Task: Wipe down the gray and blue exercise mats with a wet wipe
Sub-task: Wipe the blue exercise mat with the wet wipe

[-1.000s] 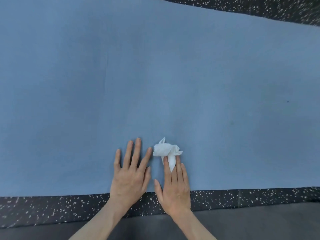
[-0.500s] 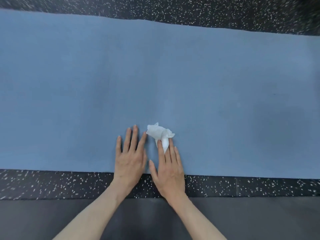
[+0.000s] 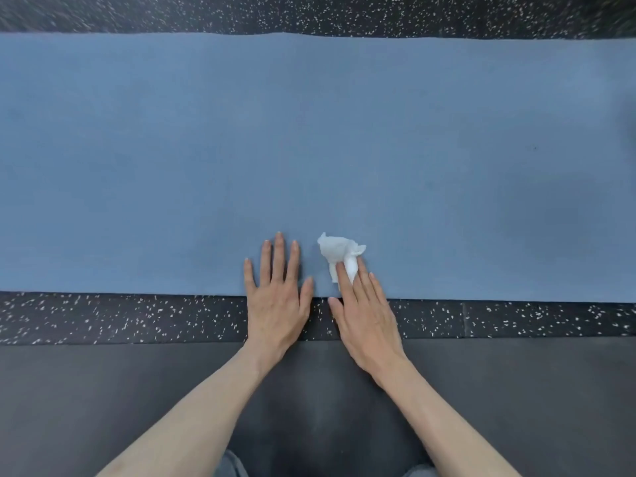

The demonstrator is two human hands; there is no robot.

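- The flat blue foam exercise mat spans the full width of the view, with its long axis running left to right.
- A black rubber floor with white speckles shows as a band along the near edge of the blue mat and as a second band beyond its far edge.
- A smooth dark gray exercise mat lies nearest the person, parallel to the blue mat, with the speckled band between the two.
- The left hand lies palm down, its fingers straight and slightly spread. The fingers rest on the near edge of the blue mat and the palm lies over the speckled floor. It holds nothing.
- The right hand lies just beside the left hand, also palm down with fingers extended. Its fingertips press on the near end of the wipe; the palm lies over the speckled band.
- The crumpled white wet wipe lies on the blue mat close to the near edge, to the right of the left hand's fingertips and apart from them.
- The wipe's long axis runs roughly from near to far, leaning slightly left. The bunched bulk extends past the right fingertips toward the far edge, and the narrow tail sits under and between the fingers.
- Gray trouser knees show at the bottom edge.
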